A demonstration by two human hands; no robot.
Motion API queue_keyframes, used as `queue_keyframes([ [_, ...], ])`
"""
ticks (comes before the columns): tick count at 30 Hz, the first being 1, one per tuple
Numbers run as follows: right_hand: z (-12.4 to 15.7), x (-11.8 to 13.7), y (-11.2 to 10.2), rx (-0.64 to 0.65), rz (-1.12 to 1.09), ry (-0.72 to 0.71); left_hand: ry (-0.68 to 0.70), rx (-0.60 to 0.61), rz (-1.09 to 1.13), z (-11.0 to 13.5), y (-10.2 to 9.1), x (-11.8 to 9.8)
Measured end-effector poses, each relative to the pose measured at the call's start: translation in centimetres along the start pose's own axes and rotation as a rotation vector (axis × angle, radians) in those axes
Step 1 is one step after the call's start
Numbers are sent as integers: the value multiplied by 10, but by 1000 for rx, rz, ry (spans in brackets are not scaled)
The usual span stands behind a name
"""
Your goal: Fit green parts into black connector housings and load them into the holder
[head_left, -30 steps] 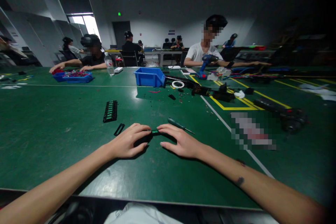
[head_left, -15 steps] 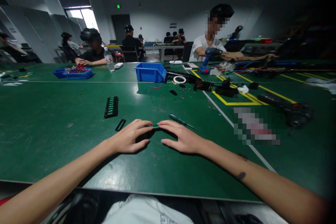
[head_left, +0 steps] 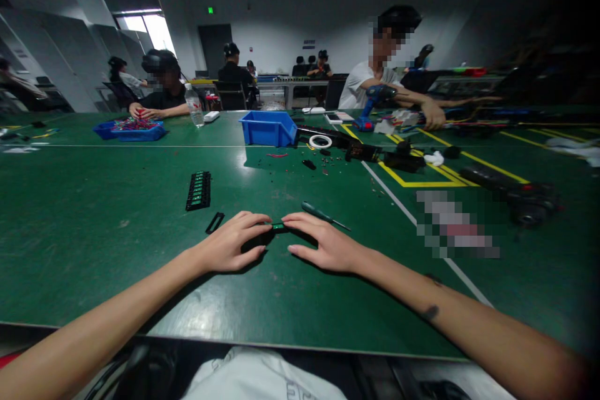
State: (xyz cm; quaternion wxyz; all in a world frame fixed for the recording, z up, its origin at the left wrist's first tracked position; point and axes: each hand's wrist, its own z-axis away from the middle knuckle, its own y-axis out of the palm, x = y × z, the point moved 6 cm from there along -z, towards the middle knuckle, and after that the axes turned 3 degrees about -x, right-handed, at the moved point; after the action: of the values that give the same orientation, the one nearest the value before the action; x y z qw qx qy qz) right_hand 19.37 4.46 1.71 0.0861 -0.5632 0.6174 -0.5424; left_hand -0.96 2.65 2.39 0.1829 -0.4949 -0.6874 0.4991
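A small green circuit board piece (head_left: 278,227) in a dark frame lies on the green table between my two hands. Fingertips of my left hand (head_left: 239,240) touch or nearly touch its left end, with the thumb spread away. On the other end rest the fingertips of my right hand (head_left: 323,242), thumb likewise apart. Both hands lie low over the table, fingers stretched, partly hiding the piece's ends. Beside my left hand is a thin black rectangular frame (head_left: 215,223). A screwdriver (head_left: 325,216) lies just beyond my right hand. Farther left sits a black holder with a row of green boards (head_left: 199,190).
A blue bin (head_left: 268,130) stands mid-table, near a white ring (head_left: 320,142) and scattered small parts. A blue tray of wires (head_left: 138,129) and a water bottle (head_left: 194,106) are back left. A blue power drill (head_left: 370,109) stands back right; a co-worker (head_left: 375,84) reaches over cables.
My left fingertips have drawn back very slightly, showing a bit more of the board piece. My right hand is nearly still. Across the table, the co-worker's hand has come forward over the cables.
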Motion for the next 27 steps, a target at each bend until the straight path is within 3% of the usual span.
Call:
queue_keyframes([
  [27,1,1,1,12,2,-16,-6,18,6,0,1,0],
])
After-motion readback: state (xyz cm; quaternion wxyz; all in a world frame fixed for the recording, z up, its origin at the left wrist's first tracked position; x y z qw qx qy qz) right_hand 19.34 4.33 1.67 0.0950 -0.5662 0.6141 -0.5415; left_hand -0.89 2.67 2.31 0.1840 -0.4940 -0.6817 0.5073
